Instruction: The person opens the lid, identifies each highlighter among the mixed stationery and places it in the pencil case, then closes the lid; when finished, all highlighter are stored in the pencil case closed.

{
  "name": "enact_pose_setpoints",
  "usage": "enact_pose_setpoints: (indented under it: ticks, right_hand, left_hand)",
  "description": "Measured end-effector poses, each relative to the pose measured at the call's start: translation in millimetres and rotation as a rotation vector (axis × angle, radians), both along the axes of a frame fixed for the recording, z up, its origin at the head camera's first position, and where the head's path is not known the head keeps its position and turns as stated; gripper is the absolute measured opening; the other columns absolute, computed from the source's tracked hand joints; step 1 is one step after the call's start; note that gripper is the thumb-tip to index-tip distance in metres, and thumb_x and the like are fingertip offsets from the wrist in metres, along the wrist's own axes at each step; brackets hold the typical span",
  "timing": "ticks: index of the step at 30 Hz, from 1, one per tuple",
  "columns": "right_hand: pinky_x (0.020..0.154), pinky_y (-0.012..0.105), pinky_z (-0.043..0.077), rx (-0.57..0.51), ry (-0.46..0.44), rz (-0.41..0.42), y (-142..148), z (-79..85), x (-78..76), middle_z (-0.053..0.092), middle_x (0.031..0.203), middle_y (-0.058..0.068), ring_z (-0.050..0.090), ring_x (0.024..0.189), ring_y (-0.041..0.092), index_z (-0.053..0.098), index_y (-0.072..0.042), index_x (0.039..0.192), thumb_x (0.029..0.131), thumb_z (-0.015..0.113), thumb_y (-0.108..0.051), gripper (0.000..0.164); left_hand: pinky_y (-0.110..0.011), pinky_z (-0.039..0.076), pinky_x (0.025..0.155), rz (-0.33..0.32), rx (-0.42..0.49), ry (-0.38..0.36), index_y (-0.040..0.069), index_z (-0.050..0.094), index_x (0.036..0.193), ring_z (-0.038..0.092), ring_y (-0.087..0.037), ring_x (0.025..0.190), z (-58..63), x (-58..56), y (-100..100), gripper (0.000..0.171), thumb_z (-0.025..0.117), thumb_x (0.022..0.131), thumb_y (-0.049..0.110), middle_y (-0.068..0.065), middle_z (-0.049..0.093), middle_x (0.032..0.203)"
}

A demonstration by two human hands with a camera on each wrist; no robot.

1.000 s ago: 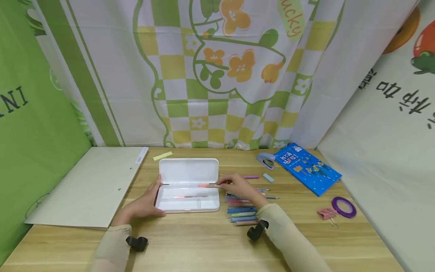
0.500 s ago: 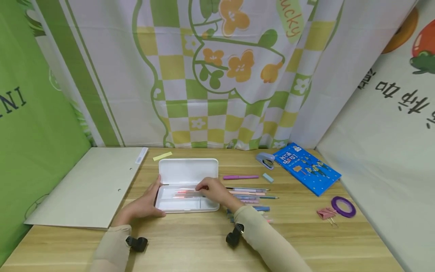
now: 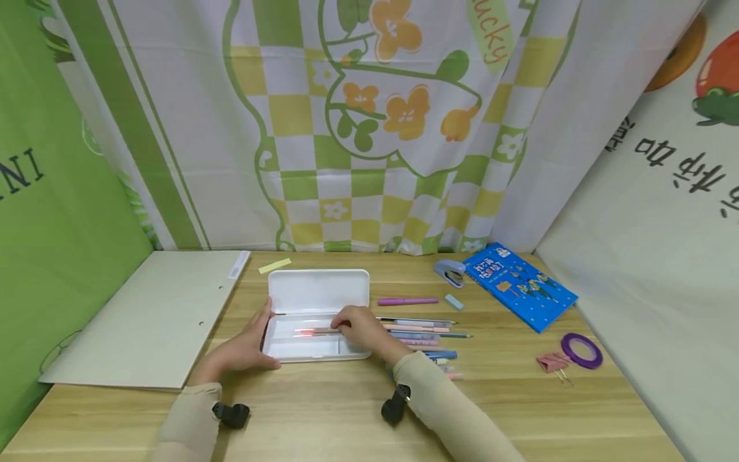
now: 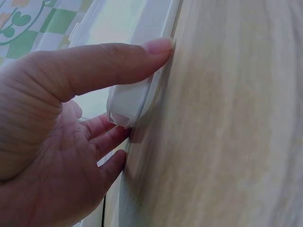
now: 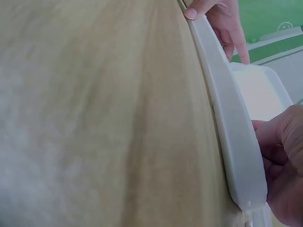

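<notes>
A white pencil case lies open in the middle of the wooden table. My left hand holds its left front corner, thumb on one wall and fingers on the adjoining one. My right hand reaches into the tray and pinches the end of a pink pen, which lies along the tray. In the right wrist view the case's front wall runs between my right hand and my left hand. A row of several pens lies just right of the case.
A purple pen, a small eraser, a stapler and a blue book lie at the back right. A purple tape ring and pink clip sit further right. A grey folder lies left, near a yellow note.
My right hand has carried the pink pen left from the case's right edge down into the tray. The left hand has stayed on the case's corner.
</notes>
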State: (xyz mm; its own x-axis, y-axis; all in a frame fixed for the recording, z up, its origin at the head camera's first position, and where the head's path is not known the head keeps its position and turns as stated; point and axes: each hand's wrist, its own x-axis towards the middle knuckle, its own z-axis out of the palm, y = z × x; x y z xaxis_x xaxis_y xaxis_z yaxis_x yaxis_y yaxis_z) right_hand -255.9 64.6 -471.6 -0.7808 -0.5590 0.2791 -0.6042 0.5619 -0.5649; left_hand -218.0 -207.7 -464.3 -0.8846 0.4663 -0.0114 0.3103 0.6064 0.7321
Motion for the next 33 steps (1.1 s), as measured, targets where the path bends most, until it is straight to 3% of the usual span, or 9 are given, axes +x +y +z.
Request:
enact_pose_setpoints:
  ticks: [9, 16, 22, 33]
  right_hand:
    - [0.079, 0.027, 0.050, -0.107, -0.169, -0.028, 15.8, 5.3, 0.8, 0.068, 0.092, 0.007, 0.062, 0.087, 0.017, 0.072, -0.002, 0.094, 0.087, 0.063, -0.001, 0.011]
    - [0.075, 0.027, 0.051, -0.184, -0.256, -0.072, 57.7, 18.0, 3.0, 0.068, 0.098, 0.009, 0.062, 0.087, 0.018, 0.071, 0.000, 0.099, 0.090, 0.060, -0.005, 0.014]
    - [0.074, 0.027, 0.051, -0.153, -0.218, -0.119, 106.6, 17.3, -1.5, 0.069, 0.096, 0.012, 0.062, 0.084, 0.018, 0.070, 0.002, 0.098, 0.088, 0.062, -0.005, 0.014]
    - [0.070, 0.027, 0.050, 0.025, -0.158, -0.095, 170.5, 15.6, -2.6, 0.066, 0.087, 0.006, 0.059, 0.079, 0.015, 0.070, 0.000, 0.093, 0.085, 0.062, 0.001, 0.011]
  left_hand:
    - [-0.062, 0.009, 0.108, 0.000, -0.002, -0.005, -0.008, -0.013, 0.145, 0.007, -0.052, 0.135, -3.6, -0.6, -0.3, 0.130, 0.085, 0.064, 0.019, -0.037, 0.012, 0.145]
    - [-0.061, 0.010, 0.108, 0.000, -0.015, -0.006, -0.008, -0.013, 0.145, 0.008, -0.051, 0.135, -2.1, -0.5, 1.6, 0.130, 0.085, 0.064, 0.020, -0.037, 0.015, 0.144]
    - [-0.061, 0.011, 0.108, -0.002, -0.015, -0.004, -0.007, -0.013, 0.145, 0.011, -0.051, 0.135, -2.2, -1.1, 2.2, 0.130, 0.085, 0.063, 0.020, -0.036, 0.019, 0.143]
    - [-0.061, 0.011, 0.108, 0.000, -0.006, 0.005, -0.008, -0.014, 0.145, 0.008, -0.052, 0.135, -5.4, -2.6, -2.0, 0.131, 0.085, 0.064, 0.021, -0.036, 0.015, 0.144]
